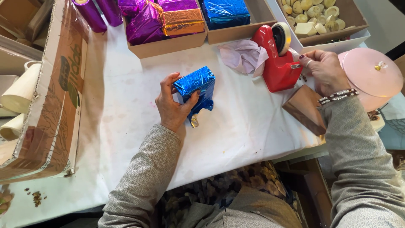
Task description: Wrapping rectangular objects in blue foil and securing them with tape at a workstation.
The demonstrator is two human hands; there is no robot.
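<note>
On white cloth (pixel 236 126) — crinkly blue foil block (pixel 195 82)

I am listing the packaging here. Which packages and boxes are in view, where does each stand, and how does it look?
Blue foil-wrapped package: centre, block-shaped, held by left hand.
Purple, orange foil packages: top, in a brown tray.
Blue foil package: top, neighbouring tray.
Cardboard box: left, brown, printed in green.

Along the table's (pixel 126 139) far edge stand cardboard boxes (pixel 168 44) of purple, orange and blue foil-wrapped parcels (pixel 182 21). A tray of pale round pieces (pixel 312 12) fills the far right corner; a pink round lid (pixel 371 76) lies at the right edge, and a big cardboard carton (pixel 50 97) at the left.
</note>
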